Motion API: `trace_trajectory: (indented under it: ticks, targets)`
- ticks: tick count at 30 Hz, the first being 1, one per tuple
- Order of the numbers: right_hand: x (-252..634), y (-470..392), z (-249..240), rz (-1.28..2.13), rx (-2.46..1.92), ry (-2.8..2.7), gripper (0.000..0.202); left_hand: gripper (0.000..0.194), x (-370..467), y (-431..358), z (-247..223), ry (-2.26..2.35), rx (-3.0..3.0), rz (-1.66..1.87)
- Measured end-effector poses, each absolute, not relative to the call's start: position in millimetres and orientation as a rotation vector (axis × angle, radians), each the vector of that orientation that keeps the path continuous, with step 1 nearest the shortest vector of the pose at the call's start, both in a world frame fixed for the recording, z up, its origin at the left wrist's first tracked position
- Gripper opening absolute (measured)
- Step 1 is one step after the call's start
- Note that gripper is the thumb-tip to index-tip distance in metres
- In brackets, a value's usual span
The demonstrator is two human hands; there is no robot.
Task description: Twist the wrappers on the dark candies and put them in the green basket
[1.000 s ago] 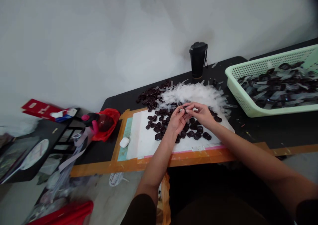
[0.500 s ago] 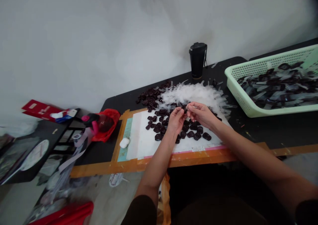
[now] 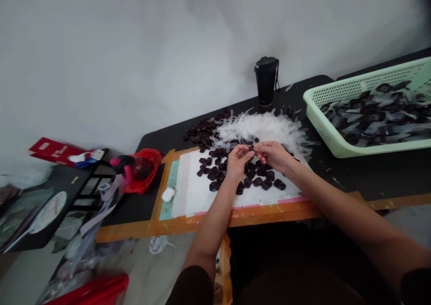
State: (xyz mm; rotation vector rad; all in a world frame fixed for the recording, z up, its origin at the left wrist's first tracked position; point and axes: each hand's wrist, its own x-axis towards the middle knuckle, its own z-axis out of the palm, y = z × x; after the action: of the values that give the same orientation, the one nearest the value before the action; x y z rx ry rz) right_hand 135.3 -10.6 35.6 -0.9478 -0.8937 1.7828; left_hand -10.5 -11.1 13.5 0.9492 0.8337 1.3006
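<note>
My left hand [image 3: 238,160] and my right hand [image 3: 272,155] meet over the white work sheet [image 3: 188,184]. Between their fingertips is a small dark piece [image 3: 251,148], pinched from both sides and partly covered by the fingers. Many glossy dark pieces [image 3: 258,181] lie scattered on the sheet under and around my hands. Behind the hands spreads a heap of translucent white strips [image 3: 262,124]. To its left is a pile of dark red-brown pieces [image 3: 204,132].
A pale green basket [image 3: 370,150] of dark pieces and strips stands at the right. A black tumbler [image 3: 266,81] is at the back edge. At the left are a white case [image 3: 168,194], a red tray [image 3: 153,168] and a red box [image 3: 55,152].
My hands' fingertips have come together around the small dark piece, where a pale strip showed at my right fingertips before. The view has shifted slightly.
</note>
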Motion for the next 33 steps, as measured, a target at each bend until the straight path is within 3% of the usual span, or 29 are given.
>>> trace_trajectory:
  ticks: [10,18,21,29,33]
  targets:
    - [138.7,-8.8,32.9,1.947,-0.878,-0.798,0.021,0.029,-9.7,-14.9,16.7,0.841,1.064,1.332]
    - [134.7,-11.3,30.4,1.784,-0.843,-0.936,0.032,0.027,-11.5,-17.4,22.0,0.872,1.165,1.356]
    - [131.9,-12.1,29.8,1.617,-0.89,-1.054,0.032,0.02,-12.9,-17.4,23.0,0.919,1.263,1.386]
    - [133.3,-14.4,31.7,1.268,-0.889,-1.522,0.037,0.028,-19.2,-18.8,26.9,1.13,1.627,1.439]
    - [139.9,-11.7,29.8,0.756,-0.996,-1.86,0.028,0.031,-22.2,-16.5,26.4,1.107,1.599,1.421]
